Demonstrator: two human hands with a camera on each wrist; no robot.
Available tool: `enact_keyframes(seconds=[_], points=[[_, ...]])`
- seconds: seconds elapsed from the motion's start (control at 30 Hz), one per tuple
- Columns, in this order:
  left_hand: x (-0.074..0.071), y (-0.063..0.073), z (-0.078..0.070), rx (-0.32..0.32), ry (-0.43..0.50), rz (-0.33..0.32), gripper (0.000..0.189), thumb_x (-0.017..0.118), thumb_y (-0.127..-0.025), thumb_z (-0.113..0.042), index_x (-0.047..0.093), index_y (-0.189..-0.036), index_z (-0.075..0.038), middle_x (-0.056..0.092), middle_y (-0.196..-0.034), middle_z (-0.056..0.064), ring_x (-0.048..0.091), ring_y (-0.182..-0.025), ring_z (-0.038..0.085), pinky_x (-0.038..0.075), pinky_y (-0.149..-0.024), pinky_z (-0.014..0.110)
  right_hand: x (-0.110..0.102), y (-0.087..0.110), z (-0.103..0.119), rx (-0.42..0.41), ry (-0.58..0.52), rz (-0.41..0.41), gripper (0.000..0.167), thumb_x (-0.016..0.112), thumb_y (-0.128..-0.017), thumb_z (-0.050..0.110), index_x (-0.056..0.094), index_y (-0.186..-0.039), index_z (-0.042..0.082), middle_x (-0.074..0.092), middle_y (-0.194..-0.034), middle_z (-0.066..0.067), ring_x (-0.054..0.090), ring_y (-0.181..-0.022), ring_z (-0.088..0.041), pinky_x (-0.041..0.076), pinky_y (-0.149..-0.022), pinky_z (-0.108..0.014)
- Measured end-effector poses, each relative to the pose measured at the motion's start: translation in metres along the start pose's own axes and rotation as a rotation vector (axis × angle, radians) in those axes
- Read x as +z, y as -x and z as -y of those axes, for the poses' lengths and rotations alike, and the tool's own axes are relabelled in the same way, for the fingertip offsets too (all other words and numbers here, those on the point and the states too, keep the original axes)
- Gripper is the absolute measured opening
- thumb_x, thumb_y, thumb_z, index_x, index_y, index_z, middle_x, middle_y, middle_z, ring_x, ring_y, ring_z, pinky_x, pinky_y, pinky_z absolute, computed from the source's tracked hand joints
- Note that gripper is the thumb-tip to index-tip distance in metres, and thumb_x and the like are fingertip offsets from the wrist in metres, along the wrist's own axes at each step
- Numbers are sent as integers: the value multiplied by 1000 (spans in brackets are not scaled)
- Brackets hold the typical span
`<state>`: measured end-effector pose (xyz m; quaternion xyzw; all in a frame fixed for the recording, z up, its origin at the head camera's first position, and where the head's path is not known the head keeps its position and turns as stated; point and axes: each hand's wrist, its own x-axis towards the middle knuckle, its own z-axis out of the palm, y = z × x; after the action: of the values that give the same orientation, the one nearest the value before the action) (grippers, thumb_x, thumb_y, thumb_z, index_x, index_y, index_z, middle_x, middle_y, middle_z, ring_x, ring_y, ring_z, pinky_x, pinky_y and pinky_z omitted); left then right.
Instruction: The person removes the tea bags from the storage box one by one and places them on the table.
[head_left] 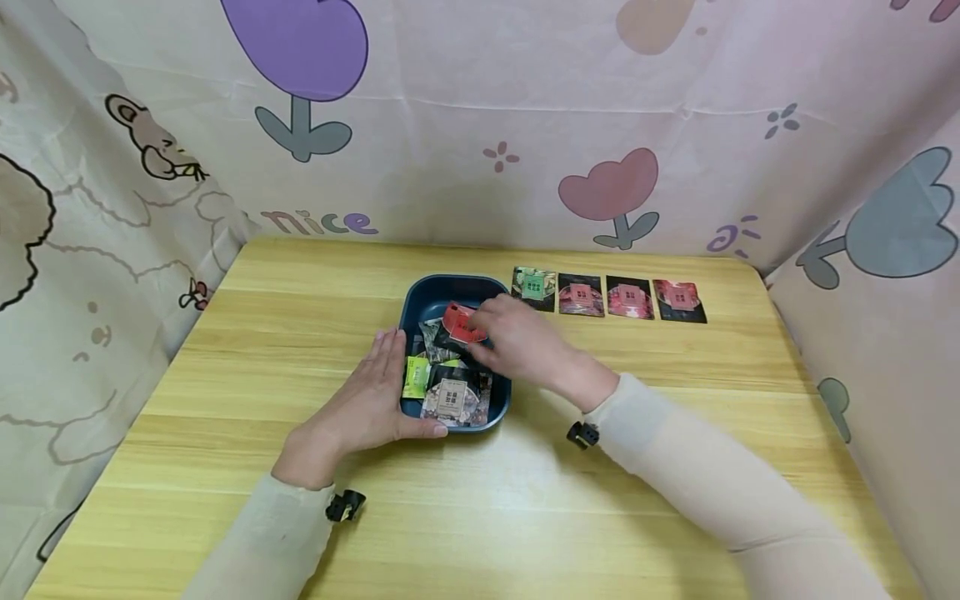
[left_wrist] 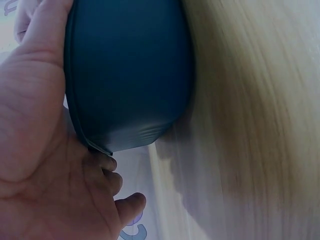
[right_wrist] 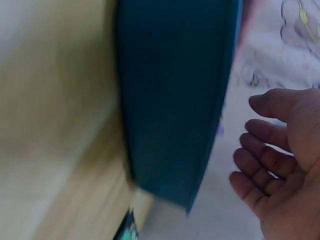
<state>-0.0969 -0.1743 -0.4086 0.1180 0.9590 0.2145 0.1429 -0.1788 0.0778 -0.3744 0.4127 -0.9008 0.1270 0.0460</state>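
And here's the right hand [head_left: 525,342], reaching in over the right rim of the blue tub [head_left: 459,289], fingers bent loosely with thumb and fingertips apart; the right wrist view shows nothing between them. Just left of those fingertips, inside the tub, sits the red-and-black packet [head_left: 463,323]; whether they touch it, I can't tell. A silvery dark packet [head_left: 436,340] lies a little further left of the same fingertips.

Over to the left hand [head_left: 360,408]: it's laid along the tub's left side, fingers stretched out beside the rim, thumb extended across the near-left corner, touching the tub. Right of its fingers, just inside the wall, there's the bright green packet [head_left: 416,377], and directly beyond the thumb a black packet with a pale label [head_left: 452,398], face up on the pile.

Now look past the right hand's knuckles! The green-labelled packet [head_left: 533,287] lies flat on the table [head_left: 495,517] just beyond them, and from there three pink-labelled packets [head_left: 581,295] run off to the hand's right in one row, the last of them well apart from it.
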Motion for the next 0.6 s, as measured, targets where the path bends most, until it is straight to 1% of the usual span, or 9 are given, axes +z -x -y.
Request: enact_keyframes(seconds=[0.03,0.1,0.23,0.27,0.33,0.43,0.5,0.6], points=[[0,0,0,1,0,-1,152,79,-72,-82,-7,-167,0,-6,-177,22,-9,-164,39,11,-130,62,3,0,6,-15,14,19,33,74,-99,29,76,-120,4,75,-118,-10,67,-112,-27,53,-106,-41],[1,1,0,3,1,-2,152,78,-72,-82,-6,-167,0,-7,-176,22,-9,-164,39,12,-130,62,10,-1,17,-35,23,61,34,76,-98,31,76,-119,5,75,-118,-9,68,-111,-27,53,-107,-41],[0,1,0,3,5,0,151,78,-73,-82,-6,-167,0,-7,-177,21,-10,-164,39,12,-130,63,22,0,34,-65,82,115,29,77,-97,32,78,-111,7,77,-107,-6,70,-102,-23,54,-103,-39],[0,1,0,4,5,1,151,78,-73,-82,-6,-167,0,-7,-177,22,-10,-164,39,12,-130,63,24,0,38,-62,90,131,28,77,-97,32,79,-111,8,77,-105,-5,69,-99,-22,55,-98,-38],[0,1,1,2,5,2,151,77,-73,-82,-6,-167,0,-7,-177,21,-10,-164,39,12,-130,62,26,0,42,-54,121,165,28,77,-96,35,79,-109,9,76,-101,-3,68,-95,-20,55,-94,-37],[-1,1,2,-4,9,3,151,78,-73,-82,-5,-167,1,-7,-177,21,-10,-164,39,11,-130,62,29,-2,46,-23,150,240,36,79,-94,41,78,-113,10,75,-103,-2,65,-95,-20,54,-93,-36],[-2,1,2,-11,10,6,151,78,-72,-82,-6,-167,0,-7,-177,21,-10,-164,39,11,-130,62,31,-4,48,-2,158,278,43,80,-92,46,77,-115,11,74,-105,-3,64,-98,-20,54,-94,-37],[-4,2,4,-13,7,4,152,77,-72,-84,-6,-167,1,-7,-177,22,-9,-164,40,11,-130,62,34,-5,48,18,155,310,51,81,-91,51,76,-118,8,72,-108,-4,63,-101,-22,53,-97,-38]])
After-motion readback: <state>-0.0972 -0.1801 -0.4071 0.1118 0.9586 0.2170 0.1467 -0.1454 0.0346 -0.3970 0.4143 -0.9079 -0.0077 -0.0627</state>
